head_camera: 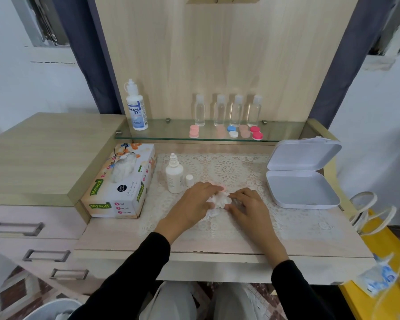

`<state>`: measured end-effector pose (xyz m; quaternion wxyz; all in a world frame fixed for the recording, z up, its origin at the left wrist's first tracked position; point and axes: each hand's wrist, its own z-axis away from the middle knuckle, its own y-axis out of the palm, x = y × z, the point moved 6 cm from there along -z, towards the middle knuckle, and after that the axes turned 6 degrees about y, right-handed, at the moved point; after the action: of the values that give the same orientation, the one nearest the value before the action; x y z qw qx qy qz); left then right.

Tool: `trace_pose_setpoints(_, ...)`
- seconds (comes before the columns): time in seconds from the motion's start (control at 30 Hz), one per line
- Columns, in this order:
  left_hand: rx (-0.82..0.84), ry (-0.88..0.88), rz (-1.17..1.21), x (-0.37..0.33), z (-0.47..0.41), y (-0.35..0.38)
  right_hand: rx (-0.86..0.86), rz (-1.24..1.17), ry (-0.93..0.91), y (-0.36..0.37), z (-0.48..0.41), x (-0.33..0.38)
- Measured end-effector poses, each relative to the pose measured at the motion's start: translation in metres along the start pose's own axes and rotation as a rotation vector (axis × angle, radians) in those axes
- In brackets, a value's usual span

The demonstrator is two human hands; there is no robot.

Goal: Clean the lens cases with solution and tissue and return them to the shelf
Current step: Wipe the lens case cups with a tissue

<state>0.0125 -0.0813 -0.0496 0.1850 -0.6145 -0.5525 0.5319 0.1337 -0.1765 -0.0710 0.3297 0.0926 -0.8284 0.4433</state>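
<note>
My left hand [195, 199] grips a crumpled white tissue [217, 203] over the lace mat, and a pink lens case [222, 188] peeks out at its fingertips. My right hand [247, 205] lies beside it with its fingers on the tissue and case; most of the case is hidden. A small white solution bottle [174, 174] stands uncapped just left of the hands, its cap [189, 180] next to it. On the glass shelf [166, 136] lie several lens cases: pink [194, 131], blue and white [232, 131], red [256, 132].
A tissue box [123, 185] sits at the left of the desk. An open white plastic box [301, 174] is at the right. The shelf also carries a large solution bottle [136, 107] and several clear small bottles [228, 110]. Drawers stand at lower left.
</note>
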Motion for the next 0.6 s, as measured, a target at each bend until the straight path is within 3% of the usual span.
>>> trace_pose_setpoints(0.23,-0.05,0.196,-0.231,-0.013,0.003,-0.004,-0.007,-0.015,-0.001,0.0,0.0,0.0)
trace_pose_setpoints(0.6,-0.061,0.122,-0.331,-0.025,0.006,-0.008,0.008,0.017,0.006,0.001,0.001,0.002)
